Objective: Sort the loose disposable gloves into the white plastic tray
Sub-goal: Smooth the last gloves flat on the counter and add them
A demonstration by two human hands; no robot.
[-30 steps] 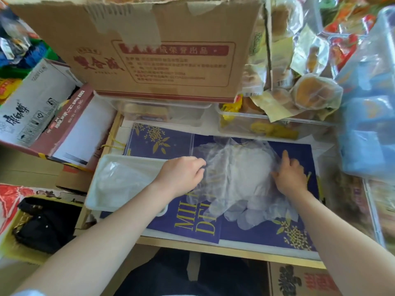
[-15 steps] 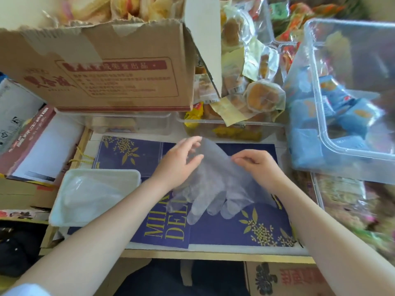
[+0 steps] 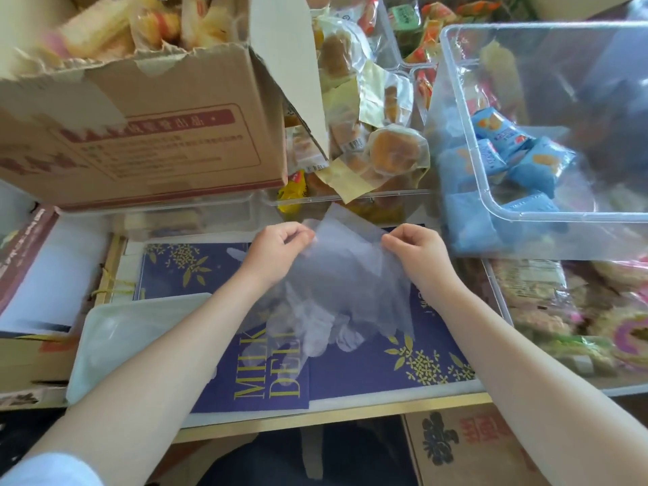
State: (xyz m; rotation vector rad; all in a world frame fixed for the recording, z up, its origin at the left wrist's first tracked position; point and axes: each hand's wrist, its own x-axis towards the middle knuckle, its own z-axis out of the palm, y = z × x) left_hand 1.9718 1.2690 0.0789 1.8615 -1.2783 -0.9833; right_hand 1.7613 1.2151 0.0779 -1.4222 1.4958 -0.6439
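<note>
gloves [image 3: 336,292] pinched at cuff by left hand [image 3: 280,250] and right hand [image 3: 415,254], hanging fingers-down over bench | white tray [image 3: 105,345] lower-left, nearer left hand | long axis near-vertical

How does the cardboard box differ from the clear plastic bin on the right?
The cardboard box is brown, opaque and printed in red; the clear plastic bin is see-through. The cardboard box has torn flaps; the clear plastic bin has a smooth rim. Both are open on top and hold packaged snacks.
</note>
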